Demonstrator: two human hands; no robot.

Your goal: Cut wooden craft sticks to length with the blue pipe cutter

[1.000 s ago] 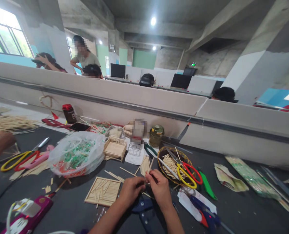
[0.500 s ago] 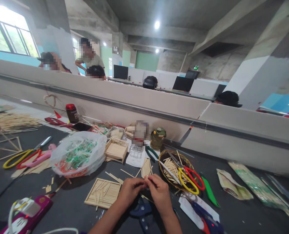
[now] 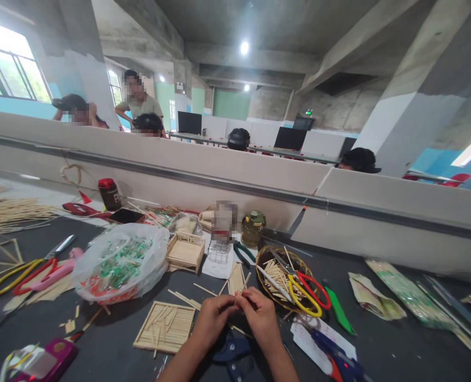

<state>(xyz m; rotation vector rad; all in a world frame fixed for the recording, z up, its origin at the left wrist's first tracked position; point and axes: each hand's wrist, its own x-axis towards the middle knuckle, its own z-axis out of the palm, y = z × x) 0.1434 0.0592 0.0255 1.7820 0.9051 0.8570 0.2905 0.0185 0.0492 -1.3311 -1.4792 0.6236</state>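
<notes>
My left hand (image 3: 216,317) and my right hand (image 3: 260,314) meet at their fingertips, both closed in a pinch. A thin wooden stick (image 3: 246,280) pokes up from between the fingers; its lower end is hidden. Just beyond lies a small panel of sticks side by side (image 3: 236,277). Left of my left hand is a square stick panel (image 3: 167,323) with loose short sticks on it. Under my wrists sits a dark blue tool (image 3: 232,350), partly covered by my hands. A wicker basket (image 3: 260,258) of short sticks and scissors stands beyond my right hand.
A plastic bag (image 3: 82,265) of green-and-clear wrappers, a small wooden tray-like box (image 3: 185,252) and a jar (image 3: 253,228) stand farther back. Scissors (image 3: 20,276) and a purple power strip (image 3: 58,354) lie left. A blue glue gun (image 3: 331,347) lies right. A partition (image 3: 219,178) runs behind.
My view has turned slightly, so the table's things sit a little farther left. My hands stay together with the stick, which leans a bit more to the right.
</notes>
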